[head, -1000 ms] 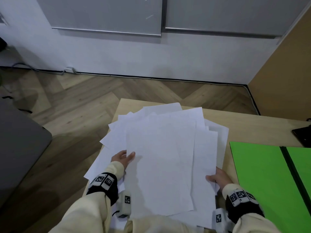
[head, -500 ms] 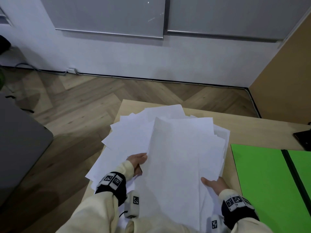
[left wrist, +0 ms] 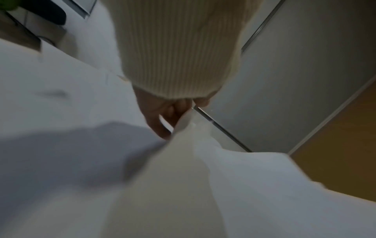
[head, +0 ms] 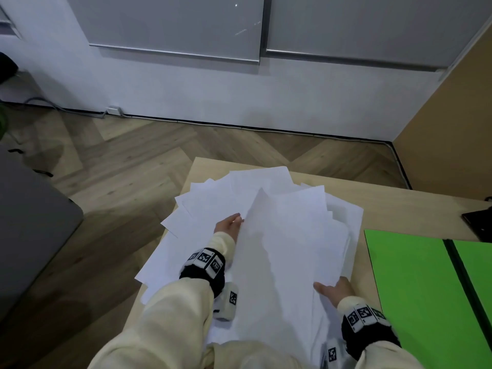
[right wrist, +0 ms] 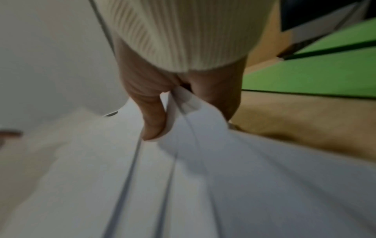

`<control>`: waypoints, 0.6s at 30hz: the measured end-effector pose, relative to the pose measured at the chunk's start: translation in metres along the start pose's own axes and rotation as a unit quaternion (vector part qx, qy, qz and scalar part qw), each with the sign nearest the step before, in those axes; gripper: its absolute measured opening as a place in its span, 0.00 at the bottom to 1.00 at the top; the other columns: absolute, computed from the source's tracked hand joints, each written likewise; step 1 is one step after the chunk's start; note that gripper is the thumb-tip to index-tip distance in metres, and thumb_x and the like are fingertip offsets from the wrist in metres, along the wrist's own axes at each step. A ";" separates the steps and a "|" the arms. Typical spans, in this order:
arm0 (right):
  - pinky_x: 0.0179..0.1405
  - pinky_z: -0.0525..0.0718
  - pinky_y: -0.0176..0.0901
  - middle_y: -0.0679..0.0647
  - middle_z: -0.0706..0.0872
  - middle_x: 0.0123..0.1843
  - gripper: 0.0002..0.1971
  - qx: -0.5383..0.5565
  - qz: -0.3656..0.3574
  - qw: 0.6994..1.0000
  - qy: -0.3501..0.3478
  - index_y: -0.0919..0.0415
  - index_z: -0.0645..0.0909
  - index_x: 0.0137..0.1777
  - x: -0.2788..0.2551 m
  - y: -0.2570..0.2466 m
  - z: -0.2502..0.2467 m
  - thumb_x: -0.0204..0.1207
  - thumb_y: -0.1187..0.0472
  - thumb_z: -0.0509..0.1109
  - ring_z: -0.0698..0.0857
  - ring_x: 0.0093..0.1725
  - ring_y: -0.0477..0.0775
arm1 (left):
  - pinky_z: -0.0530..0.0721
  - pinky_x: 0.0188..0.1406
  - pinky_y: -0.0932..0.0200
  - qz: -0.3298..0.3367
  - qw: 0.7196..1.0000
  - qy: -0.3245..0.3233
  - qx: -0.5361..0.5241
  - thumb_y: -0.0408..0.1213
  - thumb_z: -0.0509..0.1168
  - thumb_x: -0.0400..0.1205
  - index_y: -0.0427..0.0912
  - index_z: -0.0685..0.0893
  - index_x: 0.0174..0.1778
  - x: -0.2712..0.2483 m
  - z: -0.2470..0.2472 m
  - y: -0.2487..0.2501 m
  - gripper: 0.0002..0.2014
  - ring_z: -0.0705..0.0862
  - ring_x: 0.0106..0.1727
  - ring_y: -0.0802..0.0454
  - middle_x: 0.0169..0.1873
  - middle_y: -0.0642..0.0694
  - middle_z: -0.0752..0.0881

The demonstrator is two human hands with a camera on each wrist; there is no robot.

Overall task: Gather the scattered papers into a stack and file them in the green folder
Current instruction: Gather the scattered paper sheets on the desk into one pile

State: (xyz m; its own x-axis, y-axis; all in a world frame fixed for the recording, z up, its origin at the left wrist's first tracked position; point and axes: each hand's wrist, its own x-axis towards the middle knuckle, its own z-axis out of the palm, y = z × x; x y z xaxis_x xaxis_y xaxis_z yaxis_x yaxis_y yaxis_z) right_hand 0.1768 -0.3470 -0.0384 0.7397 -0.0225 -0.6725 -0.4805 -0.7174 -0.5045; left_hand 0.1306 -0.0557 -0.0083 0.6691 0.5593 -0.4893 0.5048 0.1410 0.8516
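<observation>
Head view shows both hands pinching the papers (head: 287, 235) on the worktop (head: 399, 209): left hand (head: 229, 225) lifting one edge, right hand (head: 335, 288) gripping several sheets. Green folder (head: 415, 288) lies open alongside. Uneven loose sheets could slip or crease.

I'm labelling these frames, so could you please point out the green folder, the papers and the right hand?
Green folder (head: 415, 283): head view, its bare left panel.
Papers (head: 287, 235): head view, the middle of the lifted top sheets.
Right hand (right wrist: 154, 99): right wrist view, the thumb that pinches the sheets' edge.
</observation>
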 end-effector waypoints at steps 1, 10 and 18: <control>0.67 0.77 0.52 0.68 0.82 0.65 0.28 0.023 0.006 1.000 0.020 0.79 0.73 0.65 -0.001 0.002 0.000 0.69 0.64 0.76 0.81 0.65 0.67 | 0.81 0.61 0.59 -0.009 1.000 0.025 0.002 0.36 0.64 0.81 0.37 0.83 0.63 0.001 -0.008 -0.006 0.15 0.84 0.53 0.48 0.52 0.42 0.88; 0.68 0.73 0.51 0.73 0.78 0.69 0.27 0.196 0.062 0.972 0.118 0.81 0.71 0.68 -0.006 0.017 -0.014 0.73 0.69 0.72 0.79 0.68 0.70 | 0.76 0.68 0.44 -0.108 0.930 0.244 0.254 0.41 0.71 0.72 0.39 0.80 0.60 -0.042 -0.122 -0.081 0.21 0.75 0.68 0.36 0.64 0.35 0.75; 0.67 0.74 0.51 0.73 0.78 0.69 0.27 0.187 0.058 0.977 0.081 0.81 0.71 0.68 -0.009 0.006 -0.001 0.74 0.64 0.72 0.78 0.68 0.70 | 0.76 0.68 0.42 -0.176 0.944 0.178 0.217 0.44 0.69 0.76 0.34 0.66 0.72 -0.050 -0.083 -0.067 0.32 0.75 0.69 0.33 0.70 0.34 0.69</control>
State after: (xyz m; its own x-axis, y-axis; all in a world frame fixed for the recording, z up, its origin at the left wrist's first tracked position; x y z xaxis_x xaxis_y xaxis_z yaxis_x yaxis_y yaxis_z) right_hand 0.1677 -0.3517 -0.0355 0.7205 -0.2201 -0.6576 -0.6816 -0.3993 -0.6132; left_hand 0.0177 -0.0251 -0.0251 0.2322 0.7898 -0.5678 0.8889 0.0647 0.4535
